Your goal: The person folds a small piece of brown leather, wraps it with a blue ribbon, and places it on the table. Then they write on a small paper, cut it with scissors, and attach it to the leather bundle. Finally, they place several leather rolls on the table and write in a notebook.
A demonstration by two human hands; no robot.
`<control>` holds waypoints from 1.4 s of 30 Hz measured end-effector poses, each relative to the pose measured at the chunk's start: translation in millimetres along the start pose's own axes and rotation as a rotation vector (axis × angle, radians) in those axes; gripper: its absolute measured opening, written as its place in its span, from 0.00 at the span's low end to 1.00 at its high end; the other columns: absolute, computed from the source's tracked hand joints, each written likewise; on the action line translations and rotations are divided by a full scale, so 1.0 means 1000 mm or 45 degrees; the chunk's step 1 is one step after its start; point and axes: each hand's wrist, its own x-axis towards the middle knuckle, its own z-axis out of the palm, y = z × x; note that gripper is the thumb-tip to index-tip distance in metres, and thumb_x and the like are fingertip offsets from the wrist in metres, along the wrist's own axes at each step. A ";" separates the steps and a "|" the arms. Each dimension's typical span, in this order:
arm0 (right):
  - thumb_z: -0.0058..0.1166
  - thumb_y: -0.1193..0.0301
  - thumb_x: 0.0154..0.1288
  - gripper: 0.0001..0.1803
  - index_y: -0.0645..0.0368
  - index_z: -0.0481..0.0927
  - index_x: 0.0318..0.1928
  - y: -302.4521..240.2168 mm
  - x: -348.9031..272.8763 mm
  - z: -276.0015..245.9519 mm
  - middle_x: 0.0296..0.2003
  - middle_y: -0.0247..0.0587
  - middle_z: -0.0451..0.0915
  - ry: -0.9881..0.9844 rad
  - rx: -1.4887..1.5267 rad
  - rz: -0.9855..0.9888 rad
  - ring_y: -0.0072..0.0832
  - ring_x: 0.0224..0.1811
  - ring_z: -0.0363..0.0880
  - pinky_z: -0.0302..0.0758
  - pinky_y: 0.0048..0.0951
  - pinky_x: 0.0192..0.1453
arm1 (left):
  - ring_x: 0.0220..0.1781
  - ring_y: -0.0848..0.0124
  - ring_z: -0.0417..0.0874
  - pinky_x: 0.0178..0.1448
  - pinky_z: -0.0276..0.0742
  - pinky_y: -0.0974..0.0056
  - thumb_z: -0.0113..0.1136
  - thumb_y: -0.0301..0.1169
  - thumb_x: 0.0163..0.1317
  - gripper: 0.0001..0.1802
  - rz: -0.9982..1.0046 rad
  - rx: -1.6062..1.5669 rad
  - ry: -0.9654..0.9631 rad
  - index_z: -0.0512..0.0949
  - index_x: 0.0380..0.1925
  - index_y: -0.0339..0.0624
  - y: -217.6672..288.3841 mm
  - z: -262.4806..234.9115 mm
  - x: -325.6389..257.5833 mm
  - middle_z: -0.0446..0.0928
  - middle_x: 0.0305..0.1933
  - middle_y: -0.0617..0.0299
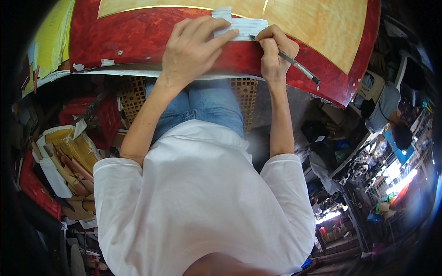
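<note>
A small piece of lined white paper [252,24] lies on the red border of the table [124,37]. My left hand [193,46] rests flat with its fingers spread, the fingertips pressing on the paper's left part. In my right hand [278,53] is a dark pen [300,68], its tip touching the paper near the lower edge and its back end pointing down to the right. Any writing under the tip is too small to make out.
The tabletop has a yellow marbled panel [317,27] inside the red border. Yellow sheets [50,39] hang at its left end. Below left stand a red crate [94,119] and a box of brown pieces [69,161]. Cluttered shelving [382,184] fills the right side.
</note>
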 end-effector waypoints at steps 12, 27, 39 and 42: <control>0.45 0.79 0.55 0.06 0.66 0.74 0.23 0.002 -0.001 0.002 0.14 0.42 0.68 0.083 -0.021 -0.048 0.23 0.14 0.66 0.63 0.28 0.21 | 0.58 0.70 0.77 0.63 0.69 0.59 0.65 0.26 0.51 0.27 -0.008 -0.021 0.012 0.83 0.53 0.63 0.000 0.000 0.000 0.78 0.55 0.74; 0.44 0.76 0.58 0.09 0.64 0.73 0.23 0.018 -0.007 0.002 0.15 0.37 0.70 0.153 0.031 0.085 0.20 0.17 0.69 0.65 0.27 0.22 | 0.54 0.69 0.79 0.56 0.72 0.60 0.65 0.30 0.49 0.20 0.061 -0.045 0.075 0.84 0.46 0.55 -0.002 -0.005 0.003 0.79 0.48 0.68; 0.45 0.76 0.60 0.08 0.63 0.72 0.24 0.033 -0.005 -0.001 0.16 0.31 0.67 0.296 0.467 0.320 0.15 0.16 0.59 0.57 0.19 0.21 | 0.53 0.69 0.77 0.57 0.71 0.59 0.57 0.36 0.58 0.13 0.092 -0.019 0.262 0.83 0.43 0.52 -0.002 -0.002 -0.003 0.78 0.47 0.66; 0.43 0.77 0.60 0.08 0.64 0.71 0.24 0.041 -0.005 -0.004 0.16 0.31 0.65 0.247 0.490 0.256 0.16 0.15 0.58 0.58 0.19 0.21 | 0.53 0.68 0.78 0.58 0.71 0.59 0.59 0.33 0.57 0.12 0.058 -0.090 0.234 0.83 0.42 0.50 -0.001 -0.005 -0.005 0.79 0.48 0.65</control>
